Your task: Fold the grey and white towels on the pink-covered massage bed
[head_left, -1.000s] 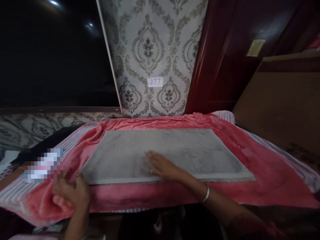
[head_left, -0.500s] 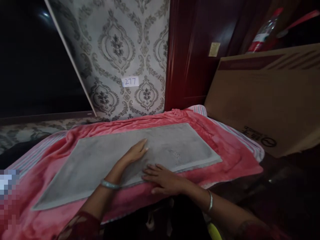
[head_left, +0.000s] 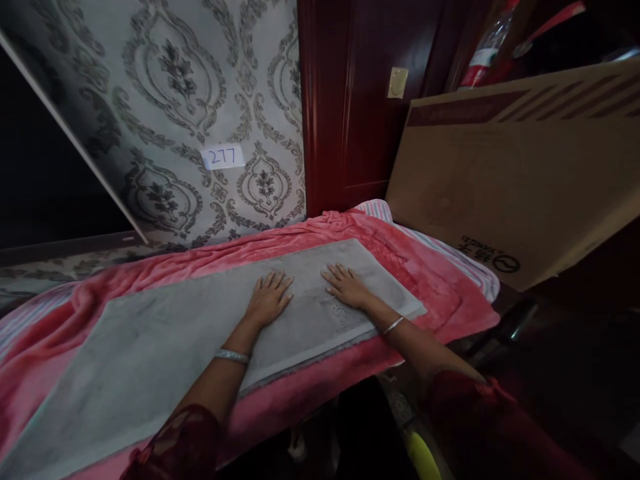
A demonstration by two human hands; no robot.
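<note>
A grey folded cloth (head_left: 165,340), long and laid flat, rests on a pink plush blanket (head_left: 450,307). My left hand (head_left: 269,298) lies palm down near the middle of the cloth, fingers spread. Further right, my right hand (head_left: 349,287) also presses flat on it with fingers apart, just above a small patterned mark on the fabric. Neither hand grips anything. Layered edges of the cloth show along its near side.
Under the blanket, a striped sheet (head_left: 470,267) shows at the right end. Behind stand a patterned wall with a paper label (head_left: 223,157) and a dark screen (head_left: 50,160). A large cardboard box (head_left: 520,167) stands at right, with a bottle (head_left: 487,53) behind it.
My right hand has moved from the cloth's near edge up and right onto its surface. My left hand's fingers have spread flat. The view has shifted to the right.
</note>
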